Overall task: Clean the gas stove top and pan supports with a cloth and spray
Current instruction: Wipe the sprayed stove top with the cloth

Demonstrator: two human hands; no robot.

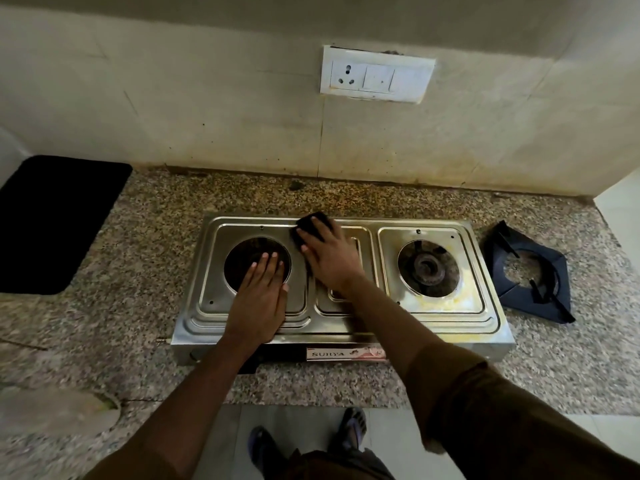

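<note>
Both forearms reach from the bottom edge over a two-burner steel gas stove (341,327) on a speckled granite counter (156,216).

The left hand (258,299) lies flat, fingers straight and together, palm on the stove's left panel with fingertips over the dark left burner opening (242,251); it holds nothing. The right hand (329,258) presses a dark cloth (311,223) against the stove top near its rear edge, between the two burner panels; the fingers are spread over the cloth, which shows beyond and left of the fingertips. The right burner (428,266) is exposed, with yellowish residue on the panel around it. Two dark pan supports (530,271) lie stacked on the counter just beside the stove's right end. A black mat (55,220) lies at far left, and a switch plate (377,74) is on the wall behind.
</note>
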